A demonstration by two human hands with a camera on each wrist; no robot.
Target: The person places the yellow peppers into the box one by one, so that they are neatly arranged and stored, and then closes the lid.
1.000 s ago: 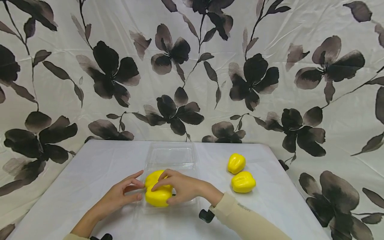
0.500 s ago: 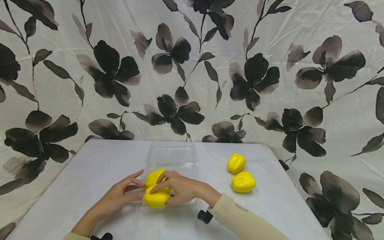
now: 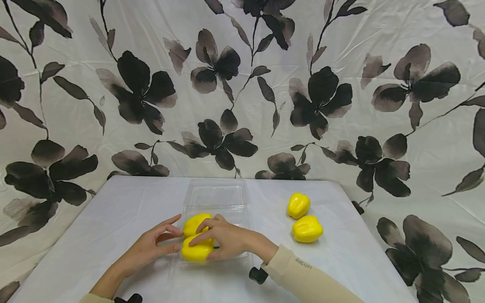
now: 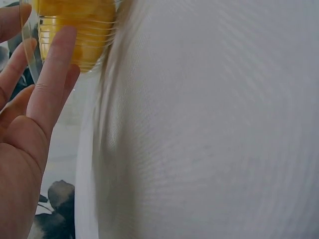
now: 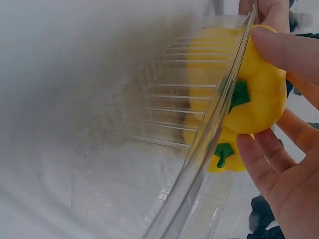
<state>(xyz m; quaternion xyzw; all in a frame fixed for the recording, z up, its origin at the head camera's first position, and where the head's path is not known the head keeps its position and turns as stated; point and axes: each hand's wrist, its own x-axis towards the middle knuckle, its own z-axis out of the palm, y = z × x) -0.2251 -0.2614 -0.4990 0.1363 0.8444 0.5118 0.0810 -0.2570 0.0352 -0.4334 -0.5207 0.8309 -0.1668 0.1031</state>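
The pepper (image 3: 196, 250) I'm working sits at the near end of the clear tray (image 3: 227, 201), touching a second pepper (image 3: 195, 223) just behind it. It is smooth, glossy yellow with a green stem, and I judge it light, fairly firm and a bit slick, so I'd take it across its broad shoulders rather than by the stem. The tray wall is thin ribbed plastic and looks flimsy; I'd brace it rather than squeeze.

My right hand (image 3: 227, 240) curls over the near pepper, fingers on top and thumb at the side, gripping it. My left hand (image 3: 151, 248) lies with straight fingers touching the tray's left wall, thumb spread. Two more peppers (image 3: 303, 219) rest on the table (image 3: 113, 219), well to the right.

Against a second ago, the near pepper has slid slightly left and lower in the tray, with my right hand following; the left hand has hardly moved.
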